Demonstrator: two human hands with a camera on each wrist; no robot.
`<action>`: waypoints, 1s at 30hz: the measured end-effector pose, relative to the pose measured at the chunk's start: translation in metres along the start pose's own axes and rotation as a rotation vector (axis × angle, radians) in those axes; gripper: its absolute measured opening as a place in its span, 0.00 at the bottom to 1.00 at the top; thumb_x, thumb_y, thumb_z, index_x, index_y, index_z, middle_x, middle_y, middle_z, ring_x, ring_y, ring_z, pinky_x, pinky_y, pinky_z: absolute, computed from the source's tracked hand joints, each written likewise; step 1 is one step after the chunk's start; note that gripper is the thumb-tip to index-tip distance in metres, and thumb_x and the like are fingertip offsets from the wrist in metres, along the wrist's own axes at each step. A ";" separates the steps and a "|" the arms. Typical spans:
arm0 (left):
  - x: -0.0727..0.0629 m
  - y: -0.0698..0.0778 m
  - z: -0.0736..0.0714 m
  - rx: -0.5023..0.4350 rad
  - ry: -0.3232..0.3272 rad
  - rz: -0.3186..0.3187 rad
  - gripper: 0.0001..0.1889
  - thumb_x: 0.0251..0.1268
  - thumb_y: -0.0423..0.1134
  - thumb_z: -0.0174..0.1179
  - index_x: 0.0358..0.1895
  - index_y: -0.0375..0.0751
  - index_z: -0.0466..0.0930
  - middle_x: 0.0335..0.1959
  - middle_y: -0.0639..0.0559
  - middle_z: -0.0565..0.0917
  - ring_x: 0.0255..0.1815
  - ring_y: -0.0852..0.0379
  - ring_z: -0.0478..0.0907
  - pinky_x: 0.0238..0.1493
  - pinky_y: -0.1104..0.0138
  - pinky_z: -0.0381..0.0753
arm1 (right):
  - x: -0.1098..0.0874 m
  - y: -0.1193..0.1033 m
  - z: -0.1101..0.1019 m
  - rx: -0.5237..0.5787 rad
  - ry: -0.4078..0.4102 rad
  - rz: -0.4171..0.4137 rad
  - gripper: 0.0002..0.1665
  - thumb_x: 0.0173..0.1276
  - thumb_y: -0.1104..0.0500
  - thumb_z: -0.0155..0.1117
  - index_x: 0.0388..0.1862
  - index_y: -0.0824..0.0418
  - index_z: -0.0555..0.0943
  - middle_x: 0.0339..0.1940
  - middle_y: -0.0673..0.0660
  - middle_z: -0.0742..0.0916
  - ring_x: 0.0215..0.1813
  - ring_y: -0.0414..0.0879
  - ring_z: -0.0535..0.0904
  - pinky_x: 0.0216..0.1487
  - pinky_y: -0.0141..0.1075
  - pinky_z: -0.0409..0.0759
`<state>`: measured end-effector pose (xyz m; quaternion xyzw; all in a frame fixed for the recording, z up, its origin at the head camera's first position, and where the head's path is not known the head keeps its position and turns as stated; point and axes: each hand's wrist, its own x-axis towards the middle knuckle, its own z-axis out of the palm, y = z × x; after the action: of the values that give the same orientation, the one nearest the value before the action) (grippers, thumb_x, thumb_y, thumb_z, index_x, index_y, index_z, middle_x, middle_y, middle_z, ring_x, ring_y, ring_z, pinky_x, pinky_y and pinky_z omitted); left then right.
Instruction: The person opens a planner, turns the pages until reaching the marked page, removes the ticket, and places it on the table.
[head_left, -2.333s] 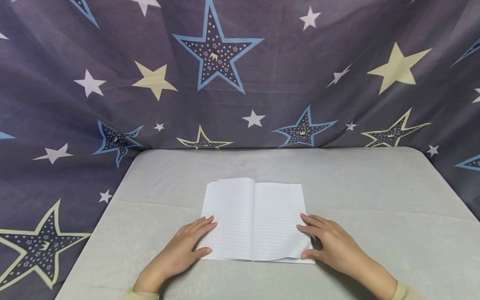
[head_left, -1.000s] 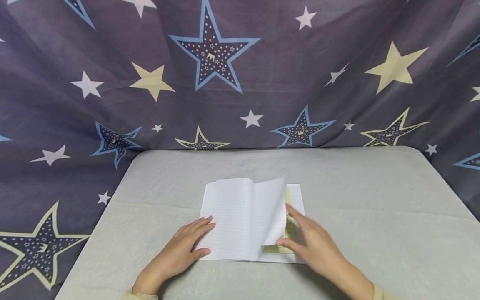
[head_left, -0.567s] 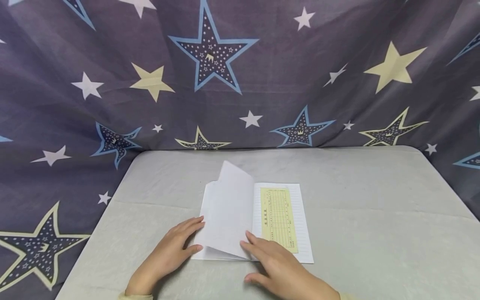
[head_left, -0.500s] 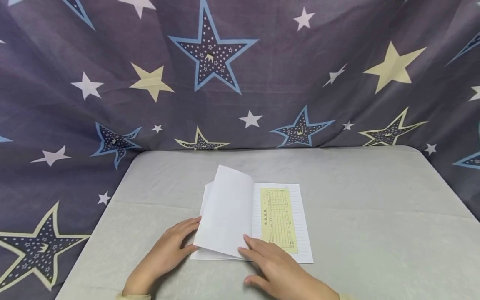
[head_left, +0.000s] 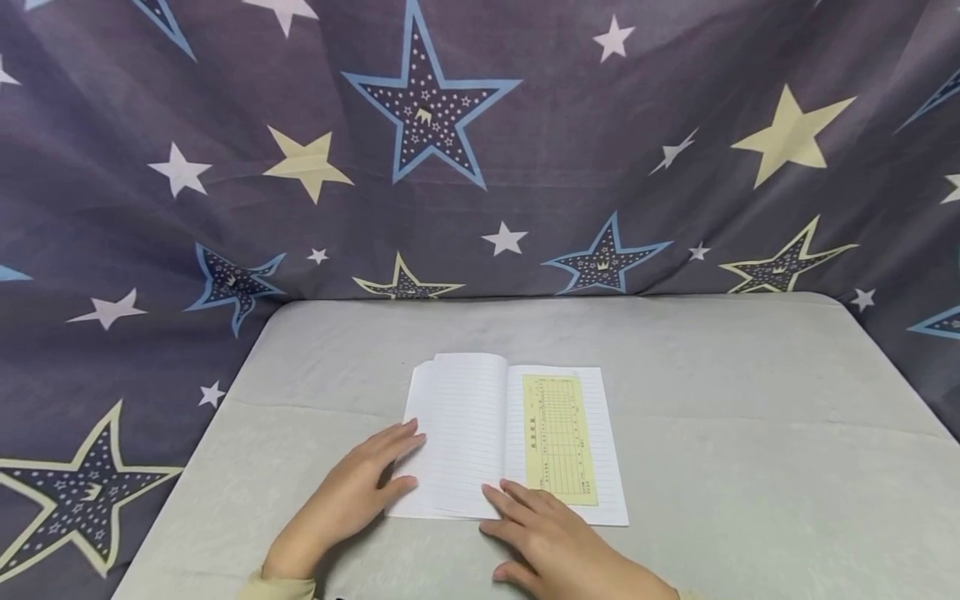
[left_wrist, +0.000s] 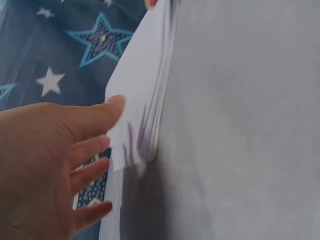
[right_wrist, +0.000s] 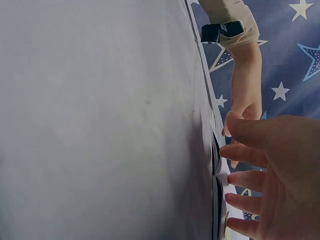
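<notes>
An opened notebook with lined white pages lies flat on the table. On its right page rests a yellow printed slip with a ruled grid. My left hand lies at the left page's outer edge, fingers spread and thumb apart, holding nothing. Near the lower end of the fold, my right hand rests its extended fingertips on the notebook. In the left wrist view the left hand is beside the stacked pages. The right wrist view has the right hand with its fingers apart.
The notebook lies on a pale grey cloth-covered table. A dark curtain printed with stars hangs behind the table and along its sides. A dark band is on the left sleeve in the right wrist view.
A page has been turned from right to left, uncovering the yellow slip, and now lies flat on the left side. My right hand has moved from the right edge to the fold.
</notes>
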<state>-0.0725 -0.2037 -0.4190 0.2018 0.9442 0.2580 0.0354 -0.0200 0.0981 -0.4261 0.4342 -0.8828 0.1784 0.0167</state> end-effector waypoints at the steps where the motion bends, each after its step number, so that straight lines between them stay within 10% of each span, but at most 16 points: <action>1: 0.001 0.001 0.001 0.009 -0.016 0.007 0.29 0.65 0.42 0.67 0.68 0.44 0.74 0.74 0.48 0.67 0.73 0.41 0.63 0.68 0.41 0.64 | 0.000 0.000 -0.001 0.006 -0.001 0.000 0.27 0.72 0.41 0.60 0.63 0.54 0.80 0.73 0.56 0.73 0.73 0.53 0.67 0.65 0.47 0.72; 10: 0.002 -0.002 0.007 0.028 -0.067 0.020 0.32 0.62 0.43 0.68 0.69 0.41 0.72 0.74 0.46 0.67 0.74 0.41 0.61 0.70 0.41 0.60 | 0.005 0.015 -0.022 0.069 0.089 0.087 0.21 0.70 0.48 0.66 0.57 0.54 0.83 0.66 0.55 0.80 0.66 0.48 0.75 0.63 0.48 0.75; 30: 0.001 -0.008 0.008 0.010 -0.073 0.024 0.33 0.60 0.44 0.69 0.69 0.43 0.72 0.74 0.48 0.67 0.75 0.43 0.61 0.70 0.42 0.60 | 0.043 0.129 -0.060 0.241 0.155 0.392 0.18 0.59 0.65 0.75 0.49 0.62 0.85 0.45 0.55 0.88 0.46 0.52 0.83 0.50 0.47 0.81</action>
<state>-0.0748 -0.2061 -0.4301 0.2227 0.9410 0.2463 0.0656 -0.1537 0.1574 -0.4004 0.2383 -0.9187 0.3149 -0.0024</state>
